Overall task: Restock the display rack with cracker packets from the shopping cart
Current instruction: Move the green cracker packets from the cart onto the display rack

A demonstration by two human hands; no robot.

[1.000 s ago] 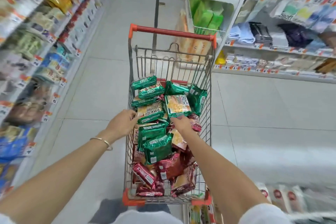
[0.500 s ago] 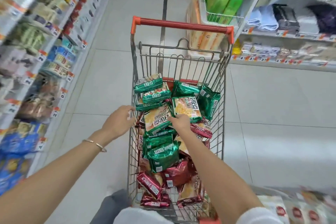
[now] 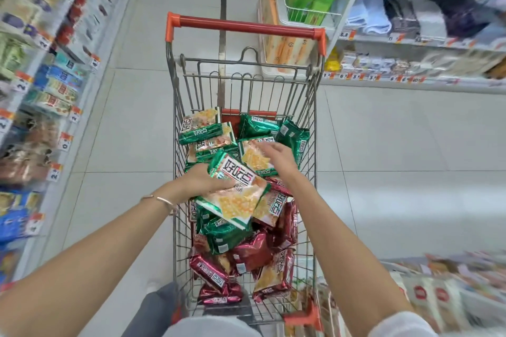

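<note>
Gripping the edge of a green cracker packet, the left hand holds it clear of the cart pile; the right hand, blurred, seems open over a second packet.

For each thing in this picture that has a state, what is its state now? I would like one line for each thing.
shopping cart: standing in the aisle, loaded with packets.
held packet: lifted above the pile, tilted, gripped by the left hand.
right hand: fingers straight, over a green packet lying on the pile; contact unclear.
red packets: lying loose at the cart's near end.
</note>
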